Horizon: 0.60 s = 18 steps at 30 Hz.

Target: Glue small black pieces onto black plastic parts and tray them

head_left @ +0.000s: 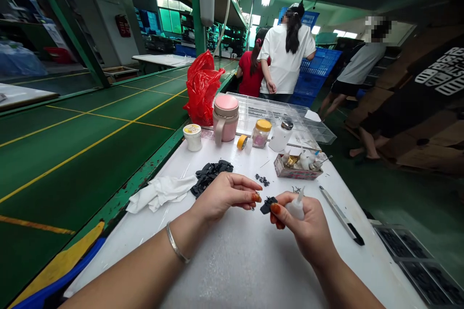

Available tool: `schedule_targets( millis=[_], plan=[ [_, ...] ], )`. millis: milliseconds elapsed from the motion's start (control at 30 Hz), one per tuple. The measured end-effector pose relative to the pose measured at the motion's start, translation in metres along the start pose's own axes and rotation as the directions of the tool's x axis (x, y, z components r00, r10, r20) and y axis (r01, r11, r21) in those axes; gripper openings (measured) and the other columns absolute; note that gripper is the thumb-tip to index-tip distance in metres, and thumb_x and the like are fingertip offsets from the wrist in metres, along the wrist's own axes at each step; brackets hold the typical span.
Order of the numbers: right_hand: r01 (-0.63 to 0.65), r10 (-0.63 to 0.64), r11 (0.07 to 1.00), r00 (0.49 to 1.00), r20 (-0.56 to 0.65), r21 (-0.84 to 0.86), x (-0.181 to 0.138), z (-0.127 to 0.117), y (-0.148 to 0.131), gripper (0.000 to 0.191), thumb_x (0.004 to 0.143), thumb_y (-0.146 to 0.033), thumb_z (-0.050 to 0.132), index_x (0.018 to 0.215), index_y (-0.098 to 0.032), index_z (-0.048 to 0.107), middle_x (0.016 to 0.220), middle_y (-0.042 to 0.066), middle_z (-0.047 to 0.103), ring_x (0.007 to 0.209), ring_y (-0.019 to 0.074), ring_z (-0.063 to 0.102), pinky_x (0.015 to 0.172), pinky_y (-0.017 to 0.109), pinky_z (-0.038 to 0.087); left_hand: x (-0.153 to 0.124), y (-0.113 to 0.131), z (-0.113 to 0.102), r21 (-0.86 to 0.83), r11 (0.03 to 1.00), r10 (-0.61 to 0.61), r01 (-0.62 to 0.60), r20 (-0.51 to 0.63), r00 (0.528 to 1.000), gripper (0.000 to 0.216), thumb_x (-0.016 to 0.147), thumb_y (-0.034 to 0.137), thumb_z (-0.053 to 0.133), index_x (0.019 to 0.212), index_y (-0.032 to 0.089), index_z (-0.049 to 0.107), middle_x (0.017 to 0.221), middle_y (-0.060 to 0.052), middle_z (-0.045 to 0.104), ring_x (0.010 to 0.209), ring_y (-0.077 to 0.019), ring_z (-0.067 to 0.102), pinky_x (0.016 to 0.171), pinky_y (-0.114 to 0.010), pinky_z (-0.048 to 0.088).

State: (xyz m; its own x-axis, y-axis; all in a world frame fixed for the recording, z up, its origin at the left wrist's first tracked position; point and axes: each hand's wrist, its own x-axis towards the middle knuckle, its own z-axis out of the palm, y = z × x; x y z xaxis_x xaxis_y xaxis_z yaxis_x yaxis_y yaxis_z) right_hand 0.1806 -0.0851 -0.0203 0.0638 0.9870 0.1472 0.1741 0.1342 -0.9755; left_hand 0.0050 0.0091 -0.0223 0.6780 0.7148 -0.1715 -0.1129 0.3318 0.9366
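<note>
My left hand is closed in a pinch over the table, with a tiny shiny piece at its fingertips, too small to name. Just to its right, my right hand grips a small black plastic part between thumb and fingers. A small white squeeze bottle with a pointed nozzle is also tucked in that hand. Behind my left hand lies a pile of black plastic parts. Several small dark round pieces sit beyond the fingertips, and thin dark pins lie behind my right hand.
A white cloth lies at the left and tweezers at the right. Farther back stand a small box of bottles, a jar, a pink mug and a red bag. A green conveyor runs alongside; people stand beyond.
</note>
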Motion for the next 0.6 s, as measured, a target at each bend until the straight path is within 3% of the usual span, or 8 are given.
schedule_targets(
  millis=[300,600],
  plan=[
    [-0.010,0.007,0.997,0.999,0.041,0.074,0.001,0.001,-0.002,0.027,0.081,-0.037,0.071,0.069,-0.014,0.068,0.057,0.003,0.064,0.050,0.0106,0.053,0.047,0.021,0.041,0.000,-0.001,0.005,-0.094,0.995,0.017,-0.019,-0.024,1.000,0.017,0.062,0.022,0.083,0.068,0.012,0.071,0.080,-0.009,0.074,0.072,-0.0150,0.066,0.061,-0.021,0.049],
    [-0.093,0.026,0.881,0.988,0.149,0.463,0.005,0.011,0.009,0.025,0.077,-0.033,0.076,0.068,-0.011,0.065,0.054,0.004,0.065,0.043,0.0086,0.051,0.043,0.020,0.039,-0.001,-0.006,0.015,0.152,0.985,0.093,-0.086,-0.042,0.995,0.006,0.066,0.017,0.074,0.069,0.013,0.075,0.065,-0.005,0.070,0.063,-0.0168,0.062,0.063,-0.027,0.047]
  ],
)
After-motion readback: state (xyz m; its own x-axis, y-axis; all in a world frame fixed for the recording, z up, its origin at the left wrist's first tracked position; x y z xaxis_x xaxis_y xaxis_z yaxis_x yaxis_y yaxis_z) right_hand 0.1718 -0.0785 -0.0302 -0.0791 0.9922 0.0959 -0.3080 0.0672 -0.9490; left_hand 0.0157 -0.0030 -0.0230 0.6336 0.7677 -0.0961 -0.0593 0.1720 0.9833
